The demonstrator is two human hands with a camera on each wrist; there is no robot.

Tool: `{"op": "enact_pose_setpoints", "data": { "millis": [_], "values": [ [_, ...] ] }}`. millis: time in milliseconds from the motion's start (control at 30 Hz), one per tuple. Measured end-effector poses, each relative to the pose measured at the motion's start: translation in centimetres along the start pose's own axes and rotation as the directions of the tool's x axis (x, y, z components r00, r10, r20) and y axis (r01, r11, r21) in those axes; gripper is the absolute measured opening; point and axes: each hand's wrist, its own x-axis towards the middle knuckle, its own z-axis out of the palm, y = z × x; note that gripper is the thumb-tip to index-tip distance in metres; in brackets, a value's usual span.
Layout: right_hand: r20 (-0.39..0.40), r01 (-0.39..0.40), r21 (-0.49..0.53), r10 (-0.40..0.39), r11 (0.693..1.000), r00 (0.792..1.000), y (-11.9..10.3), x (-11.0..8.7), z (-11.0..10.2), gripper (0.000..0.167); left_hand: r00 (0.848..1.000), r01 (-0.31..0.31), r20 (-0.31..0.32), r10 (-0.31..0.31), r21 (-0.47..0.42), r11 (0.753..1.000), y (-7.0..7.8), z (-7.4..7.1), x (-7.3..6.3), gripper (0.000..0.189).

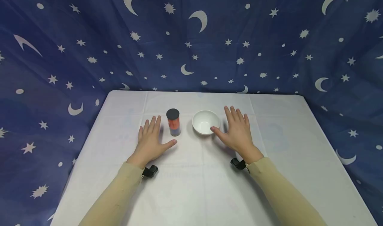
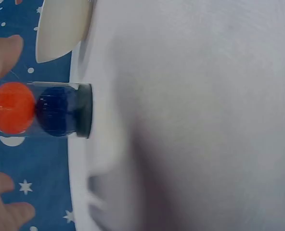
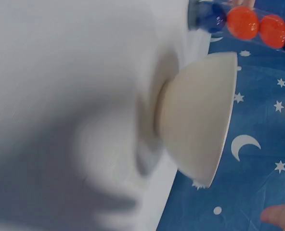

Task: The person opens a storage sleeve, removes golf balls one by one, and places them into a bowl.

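A clear tube with dark caps [image 1: 174, 122] stands upright on the table, with two orange balls and a dark blue one at the bottom, as the right wrist view [image 3: 242, 22] shows. To its right sits a white bowl [image 1: 205, 122], upright, nothing seen inside. My left hand [image 1: 149, 144] is just left of the tube, fingers straight and spread, thumb out in front of it, apart from it. Beside the bowl's right side, my right hand [image 1: 237, 132] is spread with straight fingers. Its thumb overlaps the bowl's rim in the head view; I cannot tell whether they touch.
A white cloth [image 1: 185, 192] covers the table. Behind it and at the sides hangs a blue curtain [image 1: 215, 63] with white moons and stars. Each wrist wears a small black camera, one on the left [image 1: 150, 171] and one on the right [image 1: 238, 163].
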Motion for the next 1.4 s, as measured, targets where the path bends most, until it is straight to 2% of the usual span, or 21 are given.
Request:
{"op": "enact_pose_setpoints", "data": {
  "millis": [67,300,433,533,700,833,1067,1167,1400],
  "values": [
    [-0.009,0.013,0.047,-0.013,0.999,1.0,-0.4,0.2,0.1,0.101,1.0,-0.002,-0.015,0.001,-0.057,0.998,0.0,0.2,0.2,0.119],
    [-0.039,0.033,0.187,-0.026,0.982,0.999,-1.8,1.0,0.3,0.096,0.992,-0.034,-0.127,0.008,-0.205,0.978,0.1,1.2,0.7,0.117],
    [-0.05,0.037,0.26,-0.025,0.965,0.998,-2.8,1.3,0.2,0.091,0.989,-0.039,-0.149,-0.003,-0.277,0.96,0.4,1.6,0.9,0.112],
    [-0.057,0.04,0.318,-0.024,0.947,0.998,-3.5,1.5,0.1,0.088,0.99,-0.028,-0.136,-0.021,-0.347,0.938,0.7,1.7,1.0,0.109],
    [-0.045,0.025,0.404,-0.007,0.914,0.999,-4.4,1.7,0.0,0.084,0.997,-0.001,-0.074,-0.035,-0.436,0.9,1.0,2.0,1.2,0.105],
    [-0.008,-0.012,0.468,0.018,0.884,1.0,-4.8,1.8,0.1,0.083,0.998,0.013,-0.053,-0.042,-0.46,0.888,1.1,2.2,1.3,0.101],
    [0.066,-0.065,0.558,0.034,0.827,0.997,-5.4,2.0,0.3,0.082,0.996,0.006,-0.079,-0.051,-0.489,0.872,1.4,2.5,1.7,0.082],
    [0.073,-0.059,0.571,0.021,0.819,0.997,-5.6,2.1,0.3,0.082,0.996,0.008,-0.076,-0.054,-0.499,0.866,1.5,2.6,1.8,0.077],
    [0.068,-0.043,0.57,0.005,0.821,0.998,-5.6,2.1,0.2,0.082,0.995,0.014,-0.073,-0.062,-0.528,0.849,1.7,2.7,2.1,0.067]
  ]
}}
